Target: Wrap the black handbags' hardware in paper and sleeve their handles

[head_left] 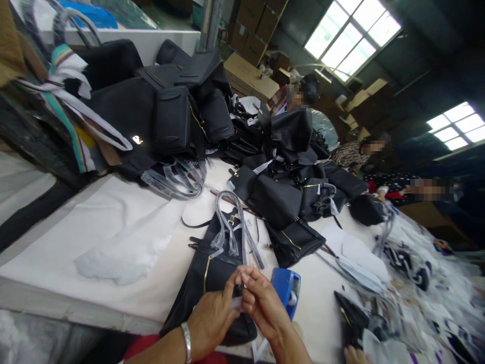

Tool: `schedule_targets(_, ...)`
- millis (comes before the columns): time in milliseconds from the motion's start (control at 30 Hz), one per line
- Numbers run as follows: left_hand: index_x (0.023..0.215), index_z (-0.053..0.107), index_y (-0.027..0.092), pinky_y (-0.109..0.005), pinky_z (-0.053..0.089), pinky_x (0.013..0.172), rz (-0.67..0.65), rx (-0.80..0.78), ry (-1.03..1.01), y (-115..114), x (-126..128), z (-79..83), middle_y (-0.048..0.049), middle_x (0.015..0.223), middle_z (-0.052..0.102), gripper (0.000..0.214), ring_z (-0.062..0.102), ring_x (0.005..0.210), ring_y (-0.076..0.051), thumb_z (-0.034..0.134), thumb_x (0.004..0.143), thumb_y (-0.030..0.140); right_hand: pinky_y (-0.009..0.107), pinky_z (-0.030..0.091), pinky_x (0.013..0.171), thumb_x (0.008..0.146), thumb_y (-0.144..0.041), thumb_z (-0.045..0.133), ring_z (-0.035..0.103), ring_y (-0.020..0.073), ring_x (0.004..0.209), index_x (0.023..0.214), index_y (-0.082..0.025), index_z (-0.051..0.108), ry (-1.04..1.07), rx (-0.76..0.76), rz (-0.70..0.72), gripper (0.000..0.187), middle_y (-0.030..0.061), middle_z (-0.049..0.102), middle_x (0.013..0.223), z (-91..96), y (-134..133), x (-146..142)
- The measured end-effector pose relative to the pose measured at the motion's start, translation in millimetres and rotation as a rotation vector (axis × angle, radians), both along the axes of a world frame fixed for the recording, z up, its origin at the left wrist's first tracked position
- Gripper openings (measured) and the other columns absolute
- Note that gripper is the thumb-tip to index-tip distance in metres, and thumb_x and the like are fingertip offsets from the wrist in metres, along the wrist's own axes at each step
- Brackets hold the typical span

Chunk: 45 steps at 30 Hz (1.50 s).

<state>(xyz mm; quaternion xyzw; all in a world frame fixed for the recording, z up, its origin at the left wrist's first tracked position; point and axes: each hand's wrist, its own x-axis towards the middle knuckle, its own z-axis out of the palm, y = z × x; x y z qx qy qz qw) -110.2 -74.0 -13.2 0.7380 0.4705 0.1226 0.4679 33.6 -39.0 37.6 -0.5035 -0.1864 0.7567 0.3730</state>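
Observation:
My left hand (212, 319), with a silver bracelet at the wrist, is closed in a pinch. My right hand (265, 304) is pinched too, and the fingertips of both hands meet. A small pale, strip-like piece shows between them, too small to name. Beneath the hands lies a black bag (219, 268) with a gold zipper. Its handles (231, 222) are wrapped in clear plastic and point away from me. Just right of my right hand stands a blue tape dispenser (290, 288), partly hidden by it.
Black bags (170, 119) are piled at the left, and more (278, 194) lie ahead. White sheeting (125, 247) covers the table's left side. Plastic wrapping (424, 298) heaps up at the right. Another person's hand (355, 355) is at the bottom right; several people sit beyond.

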Motion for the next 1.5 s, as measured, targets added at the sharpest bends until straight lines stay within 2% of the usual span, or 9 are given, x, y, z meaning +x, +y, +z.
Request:
schedule_targets(133, 0.144, 0.003, 0.015, -0.032, 0.048, 0.072, 0.04, -0.011, -0.032, 1, -2, -1.3, -0.0138, 0.108, 0.067, 0.064, 0.066, 0.085, -0.024, 0.037, 0.092, 0.032, 0.013, 0.034, 0.038, 0.084, -0.026, 0.063, 0.037, -0.0008, 0.042, 0.099, -0.016, 0.059, -0.078, 0.022, 0.003, 0.019, 0.0019, 0.059, 0.09, -0.5, -7, -5)
schedule_targets(467, 0.144, -0.006, 0.011, -0.036, 0.05, 0.069, 0.043, -0.034, -0.056, 6, -5, 0.3, -0.0144, 0.101, 0.07, 0.075, 0.067, 0.082, -0.026, 0.04, 0.09, 0.034, 0.015, 0.039, 0.038, 0.084, -0.031, 0.063, 0.042, 0.0002, 0.041, 0.102, -0.015, 0.055, -0.185, 0.032, -0.002, 0.025, 0.0044, 0.063, 0.093, 3.3, -13, -9)
schedule_targets(633, 0.141, -0.022, 0.019, -0.036, 0.052, 0.07, 0.054, 0.018, -0.115, 5, -6, -5.1, -0.0112, 0.109, 0.069, 0.082, 0.068, 0.085, -0.025, 0.041, 0.09, 0.029, 0.014, 0.037, 0.037, 0.084, -0.033, 0.062, 0.042, -0.0006, 0.04, 0.104, -0.016, 0.054, -0.229, 0.023, 0.016, 0.027, 0.0062, 0.063, 0.1, -0.1, -21, -10)
schedule_targets(700, 0.141, -0.023, 0.021, -0.035, 0.052, 0.072, 0.052, 0.033, -0.142, 5, -6, -6.1, -0.0107, 0.114, 0.067, 0.081, 0.067, 0.088, -0.025, 0.04, 0.091, 0.029, 0.014, 0.038, 0.037, 0.085, -0.033, 0.062, 0.043, -0.0005, 0.04, 0.105, -0.016, 0.054, -0.23, 0.018, 0.015, 0.028, 0.0066, 0.063, 0.101, -1.6, -21, -9)
schedule_targets(967, 0.143, 0.003, 0.013, -0.036, 0.05, 0.071, 0.048, -0.03, -0.087, 7, -4, -12.0, -0.0146, 0.111, 0.068, 0.067, 0.068, 0.087, -0.027, 0.038, 0.091, 0.035, 0.015, 0.039, 0.038, 0.084, -0.033, 0.062, 0.042, -0.0002, 0.041, 0.104, -0.015, 0.056, -0.206, 0.028, 0.009, 0.028, 0.0071, 0.063, 0.101, -1.1, -17, -12)
schedule_targets(1200, 0.141, 0.009, 0.017, -0.032, 0.048, 0.076, 0.089, -0.031, -0.181, 8, -5, -19.7, -0.0106, 0.113, 0.068, 0.061, 0.067, 0.092, -0.025, 0.04, 0.092, 0.036, 0.014, 0.039, 0.037, 0.082, -0.035, 0.065, 0.042, 0.0001, 0.041, 0.103, -0.015, 0.057, -0.176, 0.002, -0.008, 0.03, 0.0072, 0.064, 0.099, -2.8, -18, -15)
schedule_targets(1267, 0.136, 0.022, 0.018, -0.03, 0.047, 0.075, 0.096, -0.043, -0.227, 9, -6, -16.3, -0.009, 0.111, 0.068, 0.05, 0.067, 0.092, -0.023, 0.038, 0.093, 0.038, 0.014, 0.039, 0.037, 0.081, -0.037, 0.066, 0.042, 0.0002, 0.041, 0.102, -0.015, 0.057, -0.182, -0.004, -0.013, 0.032, 0.0067, 0.064, 0.097, -2.5, -17, -16)
schedule_targets(1367, 0.115, 0.041, 0.02, -0.024, 0.046, 0.072, 0.098, -0.071, -0.305, 12, -8, -9.0, -0.006, 0.104, 0.069, 0.027, 0.067, 0.089, -0.02, 0.036, 0.094, 0.036, 0.015, 0.039, 0.037, 0.079, -0.039, 0.067, 0.04, 0.0002, 0.04, 0.101, -0.015, 0.057, -0.195, -0.006, -0.02, 0.034, 0.0053, 0.064, 0.094, 0.7, -17, -17)
schedule_targets(1500, 0.101, 0.044, 0.021, -0.023, 0.045, 0.068, 0.105, -0.108, -0.279, 15, -11, -3.8, -0.0039, 0.089, 0.07, 0.017, 0.067, 0.083, -0.019, 0.039, 0.092, 0.035, 0.015, 0.039, 0.037, 0.079, -0.041, 0.067, 0.041, 0.0, 0.04, 0.101, -0.015, 0.057, -0.211, -0.008, -0.009, 0.035, 0.0061, 0.064, 0.096, 7.0, -16, -20)
